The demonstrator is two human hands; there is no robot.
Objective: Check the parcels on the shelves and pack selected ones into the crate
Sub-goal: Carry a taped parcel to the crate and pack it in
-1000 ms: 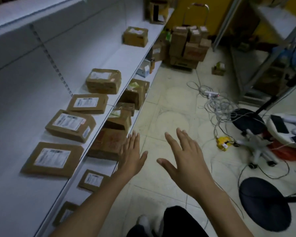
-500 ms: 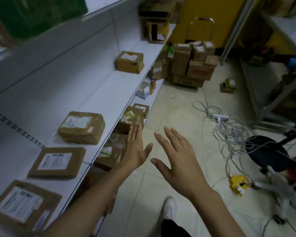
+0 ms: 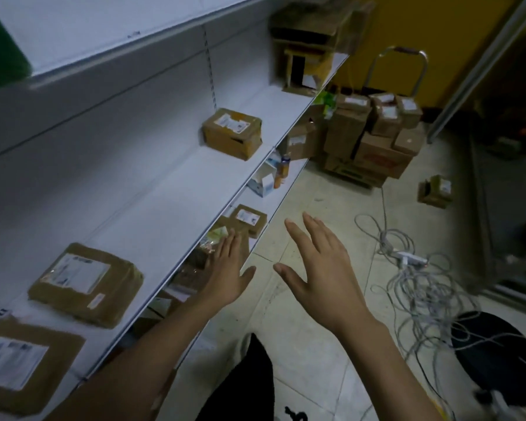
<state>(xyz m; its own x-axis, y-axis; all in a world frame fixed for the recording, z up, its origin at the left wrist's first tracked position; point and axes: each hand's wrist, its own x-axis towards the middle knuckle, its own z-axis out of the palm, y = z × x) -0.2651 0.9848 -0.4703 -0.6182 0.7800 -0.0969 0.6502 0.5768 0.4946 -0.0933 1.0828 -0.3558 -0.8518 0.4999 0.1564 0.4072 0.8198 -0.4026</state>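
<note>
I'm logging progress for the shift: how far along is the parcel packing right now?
Done: nothing visibly; no crate is in view, so nothing packed can be confirmed. In hand: nothing, since the left hand and right hand are open and empty beside the shelf. Left: the taped box, the wrapped parcel and the flat parcel lie on the shelf, with a small parcel on the lower shelf, none picked up.

On the shelf (image 3: 170, 208) at left, a near parcel (image 3: 16, 363) lies before a second parcel (image 3: 85, 284), a far parcel (image 3: 231, 133) well beyond. More parcels (image 3: 249, 218) sit on the lower shelf (image 3: 274, 199) beneath. Boxes (image 3: 374, 138) stand stacked at the far end, cables (image 3: 422, 287) on the floor (image 3: 316, 208) at right.
</note>
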